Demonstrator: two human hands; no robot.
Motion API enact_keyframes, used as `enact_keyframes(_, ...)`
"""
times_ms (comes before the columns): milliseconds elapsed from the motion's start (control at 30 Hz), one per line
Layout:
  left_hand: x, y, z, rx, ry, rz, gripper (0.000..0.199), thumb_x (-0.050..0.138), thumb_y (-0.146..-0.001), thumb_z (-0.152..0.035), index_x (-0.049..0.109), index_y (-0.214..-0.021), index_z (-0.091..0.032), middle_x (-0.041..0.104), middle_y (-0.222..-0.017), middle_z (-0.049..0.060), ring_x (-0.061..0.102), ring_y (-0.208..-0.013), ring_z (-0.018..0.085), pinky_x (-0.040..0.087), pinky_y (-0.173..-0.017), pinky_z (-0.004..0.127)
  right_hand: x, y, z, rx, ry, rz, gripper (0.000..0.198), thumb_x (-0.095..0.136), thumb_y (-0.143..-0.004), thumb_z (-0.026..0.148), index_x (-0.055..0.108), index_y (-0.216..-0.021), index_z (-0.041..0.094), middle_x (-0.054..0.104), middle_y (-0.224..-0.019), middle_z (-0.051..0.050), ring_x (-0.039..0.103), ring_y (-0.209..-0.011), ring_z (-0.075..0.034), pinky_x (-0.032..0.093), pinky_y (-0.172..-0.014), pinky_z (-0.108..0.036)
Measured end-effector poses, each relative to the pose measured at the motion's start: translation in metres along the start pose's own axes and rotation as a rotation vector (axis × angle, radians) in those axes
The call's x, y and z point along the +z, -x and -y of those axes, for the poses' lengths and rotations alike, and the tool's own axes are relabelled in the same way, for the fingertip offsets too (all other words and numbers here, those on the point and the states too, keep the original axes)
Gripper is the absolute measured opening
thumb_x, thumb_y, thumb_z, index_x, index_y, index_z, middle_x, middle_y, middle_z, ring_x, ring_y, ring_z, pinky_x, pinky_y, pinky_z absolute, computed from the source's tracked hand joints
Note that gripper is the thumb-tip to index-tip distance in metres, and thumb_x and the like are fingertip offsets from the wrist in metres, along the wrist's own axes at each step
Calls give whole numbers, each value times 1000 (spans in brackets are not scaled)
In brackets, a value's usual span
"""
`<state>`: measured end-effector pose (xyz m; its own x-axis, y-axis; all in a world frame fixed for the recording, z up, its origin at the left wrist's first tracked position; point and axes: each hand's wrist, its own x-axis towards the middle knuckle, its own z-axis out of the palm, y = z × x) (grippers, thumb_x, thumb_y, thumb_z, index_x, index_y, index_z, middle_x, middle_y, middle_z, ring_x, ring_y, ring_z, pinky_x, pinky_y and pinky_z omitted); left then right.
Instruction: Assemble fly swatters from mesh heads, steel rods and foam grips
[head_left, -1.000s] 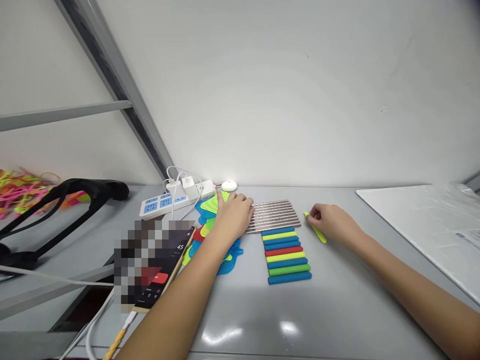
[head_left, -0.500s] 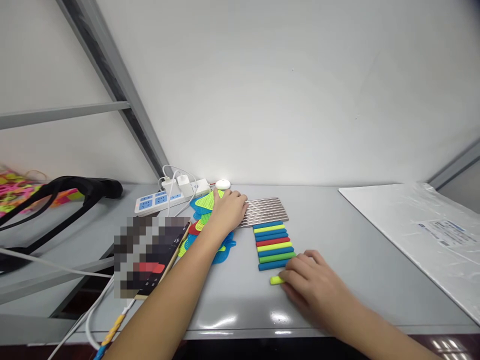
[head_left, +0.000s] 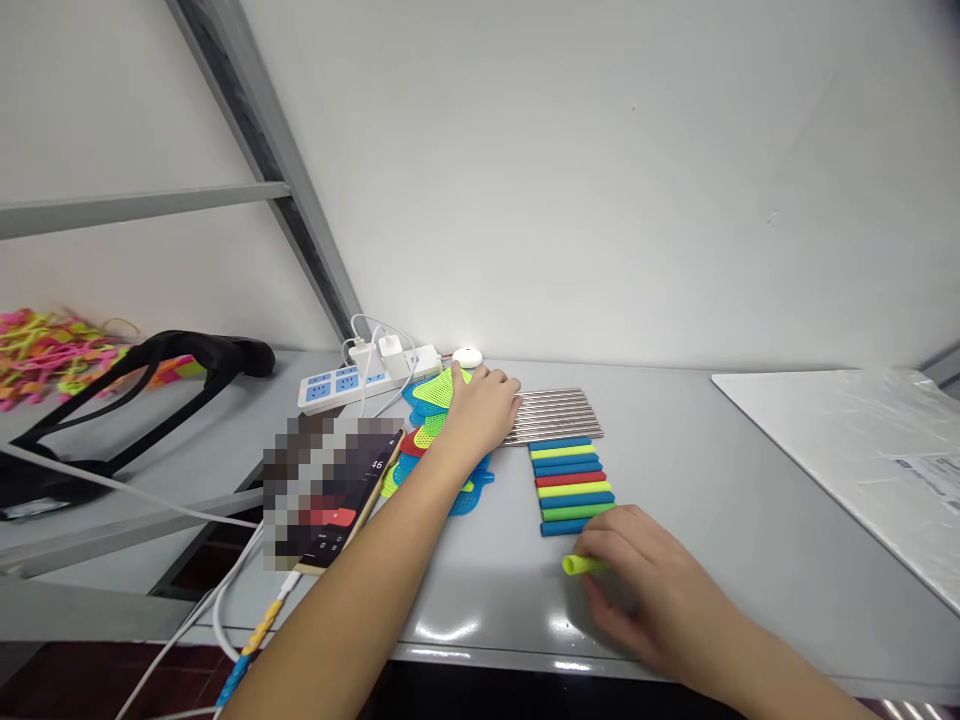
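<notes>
My right hand (head_left: pixel 649 585) is closed around a short yellow tube (head_left: pixel 583 565), whose hollow end points left, just in front of a column of tubes. That column of blue, yellow, red and green tubes (head_left: pixel 574 490) lies side by side on the grey table. Behind it is a row of thin metal rods (head_left: pixel 559 412). My left hand (head_left: pixel 484 410) rests with curled fingers at the left ends of the rods; its fingertips are partly hidden. Under and beside it is a pile of coloured mesh plastic pieces (head_left: pixel 442 395), like fly swatter heads.
A phone (head_left: pixel 352 490), partly blurred out, lies left of my left forearm. Behind it are a white power strip (head_left: pixel 341 385) with cables and a white round object (head_left: pixel 467 357). A black frame (head_left: pixel 210 370) and colourful strands (head_left: pixel 56 355) are far left; a white wrapped panel (head_left: pixel 832 420) lies right.
The view has turned a little to the left. My right hand has tilted the yellow tube so its open end shows. My left hand stays by the rods.
</notes>
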<state>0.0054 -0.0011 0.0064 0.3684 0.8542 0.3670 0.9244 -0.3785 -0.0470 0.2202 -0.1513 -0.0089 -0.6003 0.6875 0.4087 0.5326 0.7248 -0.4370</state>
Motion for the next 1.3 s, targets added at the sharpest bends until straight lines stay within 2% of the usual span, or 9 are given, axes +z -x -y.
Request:
enact_keyframes(133, 0, 0, 0, 5, 4, -3, 25, 43, -96, -31, 67, -95, -22, 68, -99, 8, 53, -104, 28, 16, -109, 63, 15, -4, -4, -87, 221, 36, 18, 52, -86, 7, 60, -96, 21, 60, -82, -3, 53, -77, -18, 41, -75, -34)
enact_keyframes(300, 0, 0, 1, -2, 2, -6, 25, 44, -96, -31, 67, -94, -22, 68, -99, 8, 54, -104, 28, 19, -107, 63, 21, -6, -8, -96, 393, -45, 21, 48, -91, 8, 64, -98, 20, 61, -81, -4, 54, -74, -17, 37, -72, -33)
enact_keyframes(533, -2, 2, -2, 12, 3, 4, 24, 44, -96, -30, 67, -96, -23, 68, -100, 7, 54, -103, 27, 14, -110, 61, 16, 1, -19, -54, 394, -68, 18, 49, -93, 14, 64, -98, 21, 62, -90, -6, 55, -77, -18, 36, -74, -35)
enact_keyframes(667, -9, 1, -7, 58, 35, 10, 24, 44, -97, -30, 66, -95, -23, 68, -102, 6, 54, -103, 25, 19, -109, 59, 15, 5, -25, -20, 372, -91, 17, 55, -92, 18, 62, -106, 22, 63, -98, -8, 56, -87, -22, 38, -80, -40)
enact_keyframes(800, -20, -2, -20, 149, 115, -13, 27, 39, -98, -29, 66, -99, -23, 66, -109, 5, 52, -107, 24, 28, -106, 52, 15, 12, -32, 28, 383, -121, 28, 58, -91, 24, 57, -119, 22, 61, -110, -11, 56, -97, -26, 40, -84, -44)
enact_keyframes(933, -28, 4, -42, 251, 244, -32, 28, 38, -98, -24, 65, -106, -21, 65, -114, 7, 53, -108, 23, 40, -96, 42, 17, 21, -43, 162, 428, -151, 58, 62, -88, 41, 43, -138, 20, 53, -128, -17, 54, -110, -31, 44, -88, -47)
enact_keyframes(1067, -32, 36, -62, 293, 383, -101, 27, 39, -98, -23, 61, -114, -21, 62, -119, 7, 53, -111, 22, 43, -98, 39, 22, 31, -51, 302, 472, -144, 80, 58, -84, 59, 30, -148, 20, 47, -140, -19, 48, -123, -36, 40, -96, -54)
enact_keyframes(1167, -32, 78, -72, 170, 457, -128, 32, 43, -98, -28, 52, -127, -21, 58, -126, 9, 51, -116, 22, 43, -100, 39, 27, 38, -53, 387, 532, -104, 85, 48, -86, 66, 23, -151, 17, 40, -149, -19, 40, -133, -37, 30, -105, -60)
enact_keyframes(1300, -26, 132, -81, -10, 492, -30, 44, 53, -93, -40, 44, -132, -22, 58, -125, 12, 54, -114, 27, 45, -99, 45, 27, 45, -52, 487, 547, 16, 85, 34, -90, 69, 18, -155, 16, 27, -157, -15, 26, -143, -34, 21, -110, -64)
